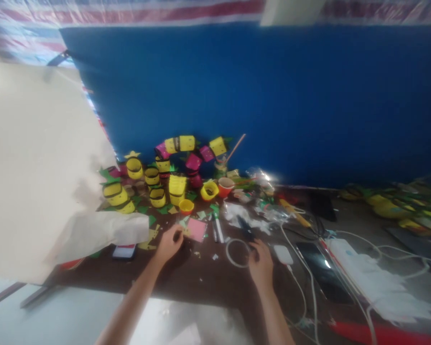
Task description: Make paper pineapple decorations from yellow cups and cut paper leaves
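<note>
At the left end of the worktop (208,282) a pale sheet (129,227) lies by the side edge, with a small phone (124,252) just in front of it. Behind these, along the back edge below a blue panel (273,96), yellow bands (157,197) and magenta bands (194,162) crowd together, some upright as rings and others tipped on their sides, with green scraps (163,210) around them. An orange-red cup (225,188) stands at the right of this group. The left hand (171,243) reaches in over the front edge, its grip part curled, thumb and forefinger bent towards each other, just left of a pink paper (197,230) that lies flat about midway between the front and back edges. Next come two markers (219,229), then a dark tool (244,226) and, nearer the front edge, a pale ring (228,254) lying flat. The right hand (261,261) is beside the ring's right side, its fingers bent inward near the tool's front end; with this blur I cannot tell whether either grip has hold of anything. Farther right lie a white adapter (283,255), a black glossy slab (325,271) and a white power strip (373,278), with pale cables (312,282) looping among them. Yellow-green pieces (391,206) lie heaped towards the back right corner.
</note>
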Tool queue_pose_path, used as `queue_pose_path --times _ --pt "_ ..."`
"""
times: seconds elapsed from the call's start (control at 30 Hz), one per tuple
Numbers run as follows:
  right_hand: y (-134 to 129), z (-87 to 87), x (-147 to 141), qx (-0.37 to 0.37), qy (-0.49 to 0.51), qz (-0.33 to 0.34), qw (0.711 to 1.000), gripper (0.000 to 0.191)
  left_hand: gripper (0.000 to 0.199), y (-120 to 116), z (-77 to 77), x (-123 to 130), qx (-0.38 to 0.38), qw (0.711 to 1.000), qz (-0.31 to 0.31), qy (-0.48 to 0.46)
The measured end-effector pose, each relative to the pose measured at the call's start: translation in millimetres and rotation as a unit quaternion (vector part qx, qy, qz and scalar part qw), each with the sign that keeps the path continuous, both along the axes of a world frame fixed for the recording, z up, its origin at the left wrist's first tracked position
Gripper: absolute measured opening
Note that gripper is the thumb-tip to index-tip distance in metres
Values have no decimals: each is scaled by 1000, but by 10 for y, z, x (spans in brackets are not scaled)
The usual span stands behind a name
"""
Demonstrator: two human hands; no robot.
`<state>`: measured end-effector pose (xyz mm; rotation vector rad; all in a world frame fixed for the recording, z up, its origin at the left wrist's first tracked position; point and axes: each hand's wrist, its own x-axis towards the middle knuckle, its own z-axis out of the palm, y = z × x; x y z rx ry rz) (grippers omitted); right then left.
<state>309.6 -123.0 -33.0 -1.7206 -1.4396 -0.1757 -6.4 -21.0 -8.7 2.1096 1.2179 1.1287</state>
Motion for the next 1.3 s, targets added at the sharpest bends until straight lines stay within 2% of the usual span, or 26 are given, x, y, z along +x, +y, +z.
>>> queue_pose_path --times 0.27,0.47,0.7,0.83,0.97,1.1,1.2,1.3 --pt "-5 10 -7 6 23 -2 1000 22 16 7 37 8 55 997 -24 55" --pt "4 15 5 10 28 5 1000 21 15 32 116 -10 80 993 20 85" --pt "11 15 25 6 10 7 1000 21 16 -3 107 13 92 993 42 63" --pt "12 19 17 7 10 7 1000 21 15 17 211 -51 104 990 48 80" --pt "21 44 19 9 -3 4 1000 21 18 29 393 -326 95 986 123 63" --pt "9 109 -28 39 -39 -22 998 18 16 -39 496 -604 15 974 215 62" --pt "-2 190 -243 47 -76 1 996 18 14 -109 506 -572 -41 975 187 113" --pt "36 288 -665 26 -46 117 992 18 17 -124 477 -358 -50 977 114 173"
